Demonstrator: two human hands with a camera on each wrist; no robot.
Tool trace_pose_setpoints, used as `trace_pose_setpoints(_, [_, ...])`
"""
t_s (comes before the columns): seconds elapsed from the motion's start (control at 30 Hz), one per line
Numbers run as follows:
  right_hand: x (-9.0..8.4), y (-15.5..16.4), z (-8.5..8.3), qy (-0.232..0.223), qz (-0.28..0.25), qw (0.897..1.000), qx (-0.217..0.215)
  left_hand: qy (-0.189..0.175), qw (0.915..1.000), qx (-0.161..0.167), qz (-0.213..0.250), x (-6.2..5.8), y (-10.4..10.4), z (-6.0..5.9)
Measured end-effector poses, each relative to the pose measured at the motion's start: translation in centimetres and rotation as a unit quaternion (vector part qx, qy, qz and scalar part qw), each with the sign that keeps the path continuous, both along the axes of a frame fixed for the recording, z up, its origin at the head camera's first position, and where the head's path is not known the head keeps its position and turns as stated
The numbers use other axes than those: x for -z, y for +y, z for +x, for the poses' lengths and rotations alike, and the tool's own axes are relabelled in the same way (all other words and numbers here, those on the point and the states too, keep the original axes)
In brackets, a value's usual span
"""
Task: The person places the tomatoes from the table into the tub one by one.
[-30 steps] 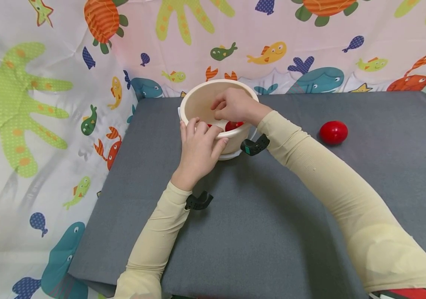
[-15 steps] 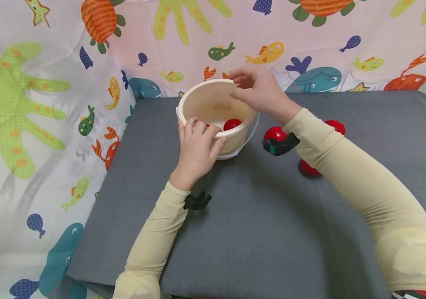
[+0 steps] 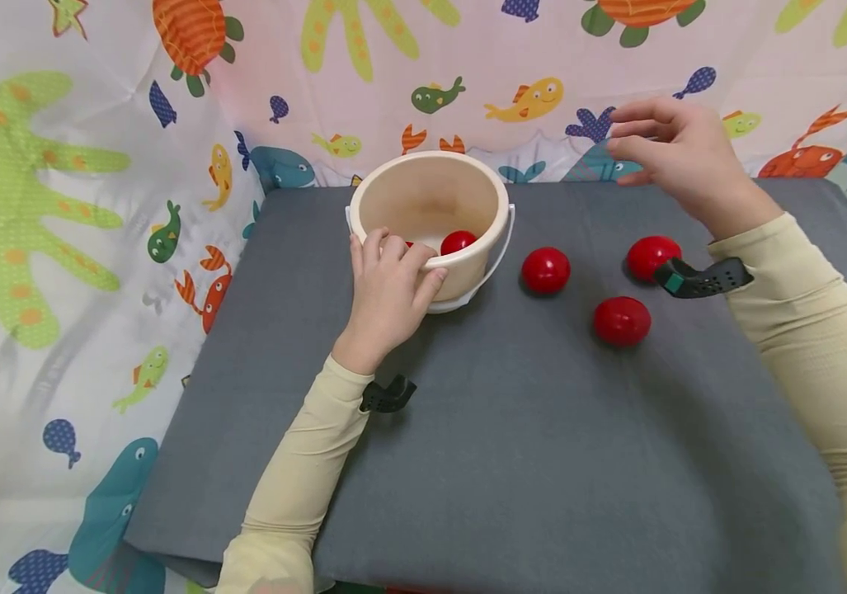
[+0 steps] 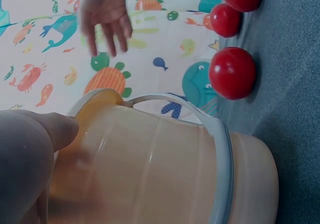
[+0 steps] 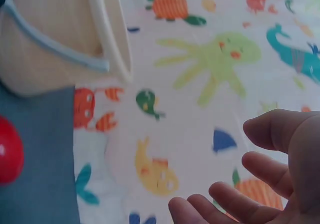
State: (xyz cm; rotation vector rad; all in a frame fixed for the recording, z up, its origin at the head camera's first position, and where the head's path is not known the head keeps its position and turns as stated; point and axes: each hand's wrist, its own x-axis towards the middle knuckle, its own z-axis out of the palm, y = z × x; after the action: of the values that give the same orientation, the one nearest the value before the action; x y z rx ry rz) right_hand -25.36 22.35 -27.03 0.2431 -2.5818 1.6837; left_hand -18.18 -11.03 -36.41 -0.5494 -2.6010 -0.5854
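My left hand (image 3: 388, 293) grips the near rim of a cream bucket (image 3: 469, 276), fingers over the edge and thumb outside. The left wrist view shows the thumb (image 4: 62, 129) at the rim. Inside the bucket lies a shiny red ball (image 3: 458, 242), with a bit of more red beside it, mostly hidden by the fingers. My right hand (image 3: 679, 157) hovers with nothing in it, fingers loosely spread, above the back right of the table. Below and left of it, a rounded red ball (image 3: 545, 270), a more oval one (image 3: 621, 321) and another (image 3: 651, 258) rest on the cloth.
A dark grey cloth covers the table (image 3: 512, 462). Behind and to the left hangs a white curtain (image 3: 364, 107) printed with sea animals. The bucket's pale handle (image 3: 501, 256) hangs down its right side. A black band (image 3: 705, 279) sits on the right wrist.
My right hand has come up out of the bucket and moved right, away from it. Two more red balls have come into view on the table. My left hand keeps its hold on the rim.
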Motion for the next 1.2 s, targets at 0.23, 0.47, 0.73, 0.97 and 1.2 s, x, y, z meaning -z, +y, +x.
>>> trace_pose_setpoints(0.23, [1.7, 4.1, 0.7, -0.034, -0.052, 0.997, 0.043, -0.002, 1.0000, -0.002, 0.000, -0.1, -0.2, 0.0])
trace_pose_setpoints(0.47, [3.2, 7.4, 1.2, -0.076, -0.096, 0.988, 0.094, 0.001, 1.0000, -0.001, 0.001, 0.0, -0.2, 0.0])
trace_pose_setpoints(0.73, [6.0, 9.9, 1.6, -0.133, -0.113, 0.976, 0.132, -0.001, 1.0000, 0.000, -0.002, 0.1, -0.2, 0.0])
trace_pose_setpoints(0.97, [8.7, 10.9, 1.7, -0.161, -0.073, 0.975, 0.133, -0.004, 1.0000, -0.001, -0.002, 0.1, -0.2, 0.0])
trace_pose_setpoints(1.2, [11.2, 10.9, 1.5, -0.182, -0.001, 0.975, 0.124, -0.001, 1.0000, -0.004, -0.005, 0.1, -0.2, 0.0])
